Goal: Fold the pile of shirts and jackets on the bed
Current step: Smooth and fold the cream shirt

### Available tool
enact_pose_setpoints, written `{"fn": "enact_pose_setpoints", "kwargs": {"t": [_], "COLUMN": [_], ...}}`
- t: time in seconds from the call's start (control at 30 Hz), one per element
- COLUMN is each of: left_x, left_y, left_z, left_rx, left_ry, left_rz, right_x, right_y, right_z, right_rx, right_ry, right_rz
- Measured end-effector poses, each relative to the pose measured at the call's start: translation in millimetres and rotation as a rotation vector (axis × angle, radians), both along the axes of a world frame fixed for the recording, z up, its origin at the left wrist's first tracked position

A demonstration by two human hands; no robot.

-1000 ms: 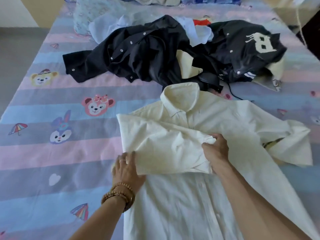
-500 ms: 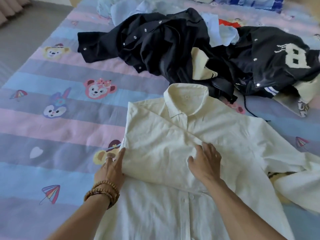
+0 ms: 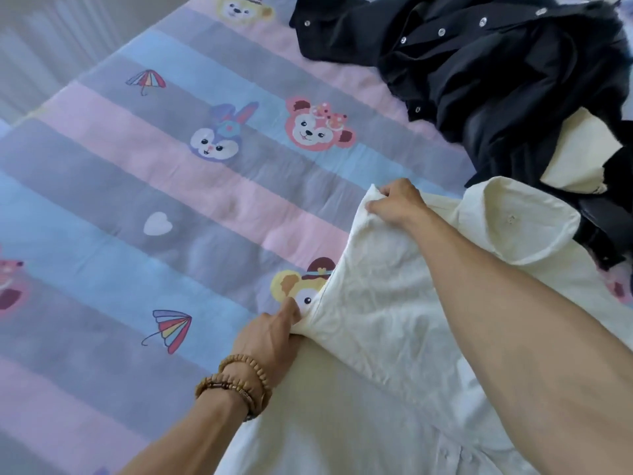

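Observation:
A cream collared shirt (image 3: 383, 303) lies on the bed at the lower right, its collar (image 3: 520, 217) toward the far side. My right hand (image 3: 397, 204) grips the shirt's left shoulder corner and lifts it a little. My left hand (image 3: 270, 334), with bead bracelets on the wrist, pinches the same left edge lower down. The pile of unfolded clothes sits at the top right, with a black snap-button jacket (image 3: 479, 63) on top of it.
The bed's striped pastel sheet (image 3: 171, 200) with cartoon animals and umbrellas spreads to the left of the shirt. A grey floor (image 3: 51, 36) shows past the bed's left edge. A pale cream garment (image 3: 579, 162) peeks out from under the black jacket.
The view has swung left and closer. Both hands left the folded sleeve they were pressing flat and moved to the shirt's left edge, which they now grip.

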State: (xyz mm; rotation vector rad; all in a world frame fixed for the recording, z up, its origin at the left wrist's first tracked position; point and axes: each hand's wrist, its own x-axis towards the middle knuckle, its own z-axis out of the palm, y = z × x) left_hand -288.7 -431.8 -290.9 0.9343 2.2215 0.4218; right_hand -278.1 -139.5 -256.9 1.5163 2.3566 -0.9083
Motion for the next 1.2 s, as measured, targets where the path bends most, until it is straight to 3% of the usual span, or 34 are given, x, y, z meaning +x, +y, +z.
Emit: {"fn": "enact_pose_setpoints", "kwargs": {"t": [0.17, 0.33, 0.47, 0.53, 0.63, 0.67, 0.77, 0.87, 0.97, 1.1, 1.2], "left_x": [-6.2, -10.3, -18.5, -10.5, 29.3, 43.6, 77.8, 96.5, 109.0, 174.0, 267.5], "left_y": [-12.8, -15.0, -26.0, -26.4, -1.3, 8.5, 31.8, 40.9, 63.5, 100.4, 134.7], "left_z": [2.3, 7.4, 11.7, 14.5, 21.5, 18.7, 4.1, -4.1, 23.3, 55.8, 74.3], "left_rx": [-0.032, -0.079, -0.129, 0.036, 0.353, 0.339, -0.017, -0.255, -0.403, -0.229, -0.069], "left_ry": [0.073, 0.182, 0.215, 0.335, 0.408, 0.382, 0.223, 0.286, 0.315, 0.325, 0.185], "left_rz": [0.074, -0.036, 0.006, 0.035, -0.145, -0.230, -0.349, -0.379, -0.301, -0.360, -0.490], "right_x": [-10.9, -11.4, 27.7, 66.8, 133.4, 153.6, 226.3, 302.2, 352.2, 392.6, 454.7], "right_y": [-6.7, -21.8, -73.1, -111.2, -145.7, -146.4, -128.0, -112.6, -110.5, -100.1, -77.8], "right_z": [-13.5, -11.3, -20.8, -31.0, -45.5, -49.5, -54.0, -54.1, -44.5, -14.0, 14.5], "right_rx": [0.126, 0.192, 0.515, 0.563, 0.457, 0.442, 0.464, 0.456, 0.434, 0.349, 0.575], "right_ry": [0.074, 0.018, 0.103, 0.174, 0.136, 0.090, -0.092, -0.213, -0.250, -0.083, 0.018], "right_rz": [-0.033, 0.005, 0.139, 0.227, 0.291, 0.294, 0.332, 0.344, 0.333, 0.411, 0.243]}}
